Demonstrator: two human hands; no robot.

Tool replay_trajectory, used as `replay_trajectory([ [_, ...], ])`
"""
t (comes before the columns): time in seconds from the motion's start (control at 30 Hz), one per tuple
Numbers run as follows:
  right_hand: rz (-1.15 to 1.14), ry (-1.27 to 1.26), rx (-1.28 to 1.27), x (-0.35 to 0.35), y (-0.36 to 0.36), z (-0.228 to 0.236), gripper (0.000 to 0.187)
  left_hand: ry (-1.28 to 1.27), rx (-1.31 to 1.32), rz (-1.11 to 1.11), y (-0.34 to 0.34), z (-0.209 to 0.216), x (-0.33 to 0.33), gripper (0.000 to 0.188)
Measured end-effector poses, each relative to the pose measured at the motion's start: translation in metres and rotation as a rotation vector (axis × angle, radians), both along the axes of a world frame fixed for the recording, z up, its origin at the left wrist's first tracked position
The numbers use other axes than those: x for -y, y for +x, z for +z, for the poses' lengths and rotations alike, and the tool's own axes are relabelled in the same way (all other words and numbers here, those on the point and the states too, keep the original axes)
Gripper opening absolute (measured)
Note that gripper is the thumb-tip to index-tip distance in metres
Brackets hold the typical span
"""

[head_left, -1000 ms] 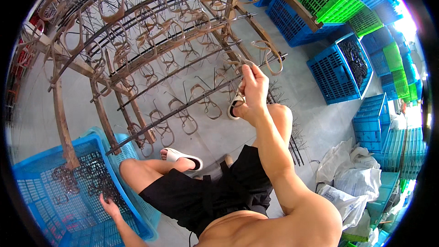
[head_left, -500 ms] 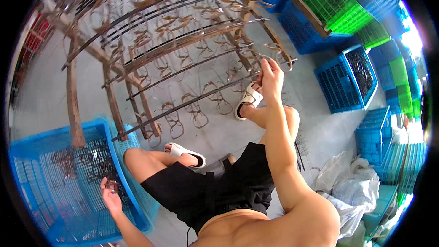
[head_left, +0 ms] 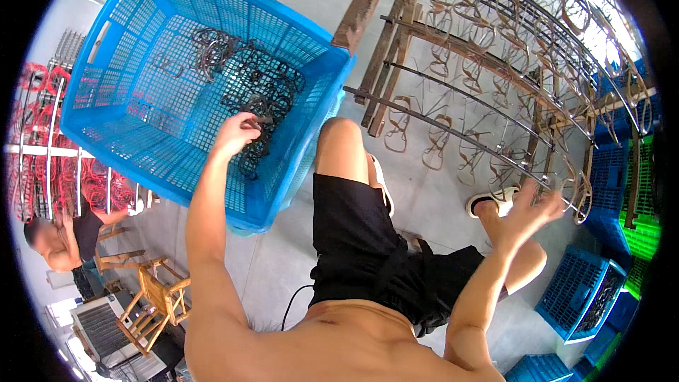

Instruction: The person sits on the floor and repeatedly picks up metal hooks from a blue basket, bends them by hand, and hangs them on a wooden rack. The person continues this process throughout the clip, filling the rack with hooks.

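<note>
Over a big blue plastic basket [head_left: 297, 25], my left hand [head_left: 237, 136] has its fingers closed on a dark brownish piece, apparently an eyeglass frame [head_left: 263, 120]. Beneath it, a tangled heap of dark eyeglass frames [head_left: 265, 81] lies on the basket's bottom. On the right, my right hand [head_left: 532, 213] is slightly blurred, its fingers apart with nothing seen in them. It is close to the end of the rack's lowest dark rod [head_left: 460, 131], where a brown eyeglass frame [head_left: 582, 198] hangs. More brown frames [head_left: 436, 141] hang along that rod.
A wooden rack [head_left: 375, 92] with several rods of frames stands ahead to the right. Blue crates [head_left: 580, 290] and green crates [head_left: 642, 223] line the right side. At left are red frames on a rack [head_left: 64, 148], a seated person [head_left: 67, 240] and a wooden chair [head_left: 159, 293].
My view has swung left toward the basket. The right hand has come off the rod's end and its fingers have spread. My left hand stays over the basket, still pinching the dark piece.
</note>
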State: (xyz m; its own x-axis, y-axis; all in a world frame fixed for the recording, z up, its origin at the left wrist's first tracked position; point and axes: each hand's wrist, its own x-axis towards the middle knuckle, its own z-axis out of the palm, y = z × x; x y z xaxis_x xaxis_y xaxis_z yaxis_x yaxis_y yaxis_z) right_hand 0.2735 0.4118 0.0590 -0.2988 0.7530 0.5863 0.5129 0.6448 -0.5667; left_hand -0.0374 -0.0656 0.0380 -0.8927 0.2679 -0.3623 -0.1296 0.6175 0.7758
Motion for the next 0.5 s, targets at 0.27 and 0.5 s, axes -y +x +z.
replay_trajectory([
  [0.27,1.392,-0.718,0.109,0.179,-0.117,0.018,0.027,0.501,0.18,0.192,0.042,0.057,0.017,0.017],
  [0.5,1.435,-0.389,-0.157,0.207,-0.16,0.035,0.046,1.156,0.379,0.048,0.109,0.086,-0.027,0.025],
])
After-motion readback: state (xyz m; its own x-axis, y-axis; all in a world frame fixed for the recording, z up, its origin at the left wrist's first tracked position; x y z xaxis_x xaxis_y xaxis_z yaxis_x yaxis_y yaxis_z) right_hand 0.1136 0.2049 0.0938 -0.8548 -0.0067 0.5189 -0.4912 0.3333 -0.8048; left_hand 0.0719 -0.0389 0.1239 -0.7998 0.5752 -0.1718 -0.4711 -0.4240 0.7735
